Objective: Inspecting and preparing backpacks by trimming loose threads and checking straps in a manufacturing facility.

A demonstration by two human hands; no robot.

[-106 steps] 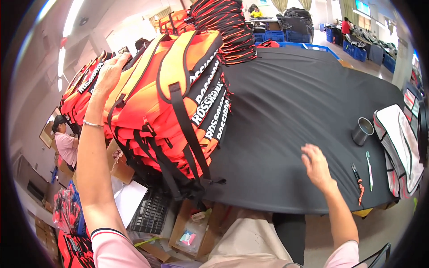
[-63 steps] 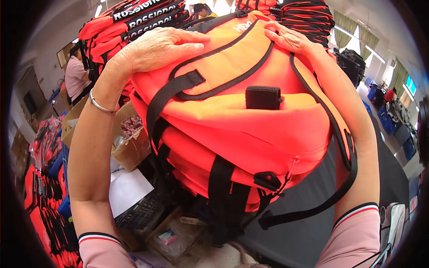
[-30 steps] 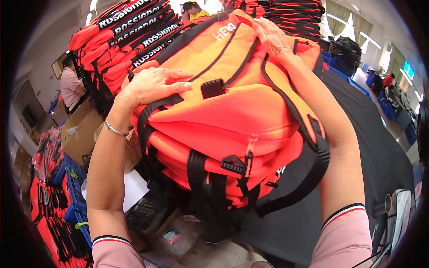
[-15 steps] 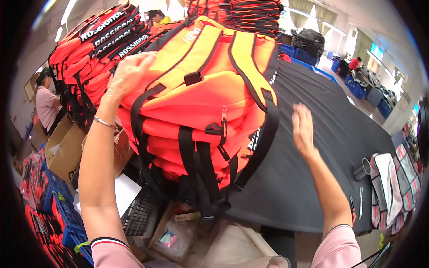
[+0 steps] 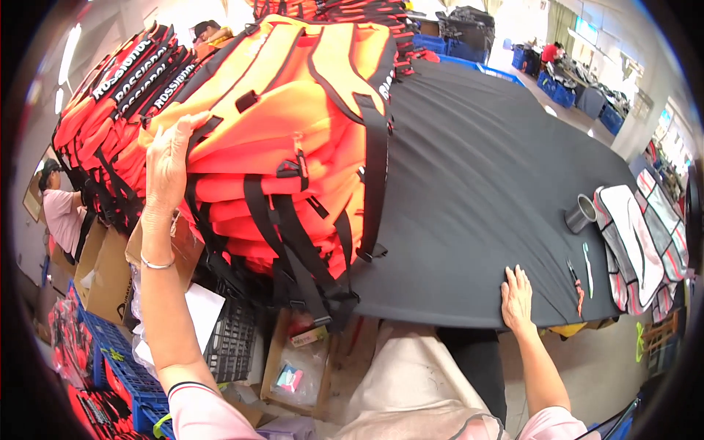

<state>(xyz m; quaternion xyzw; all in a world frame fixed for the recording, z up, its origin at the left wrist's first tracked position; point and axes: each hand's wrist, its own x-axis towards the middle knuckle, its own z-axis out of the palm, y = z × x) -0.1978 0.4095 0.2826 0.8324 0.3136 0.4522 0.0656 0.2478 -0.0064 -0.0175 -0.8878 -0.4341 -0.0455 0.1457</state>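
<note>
in the head view, the stack of orange backpacks (image 5: 293, 139) is now seen resting on the left part of the black table cover (image 5: 484, 191), where half a second ago it was still being steadied from both sides; its black straps (image 5: 308, 257) are left hanging over the near edge. the right hand (image 5: 518, 297) has been taken off the stack and is laid flat, fingers spread, on the near rim of the cover, well apart from the backpacks. the left hand (image 5: 170, 158) is kept pressed, open and spread, against the left flank of the stack, so the pile is judged to be set down but not yet released. a wide bare stretch of cover is left open between the stack and the metal cup (image 5: 581, 214), with the small tools (image 5: 583, 268) and the white-and-red panels (image 5: 636, 242) lying close to the right edge. below the near edge, cardboard boxes (image 5: 297, 352) and a black crate (image 5: 231, 341) are crowded under the stack, and more orange packs (image 5: 110, 110) are piled just beside it on the left, so free room is found only toward the right.
</note>
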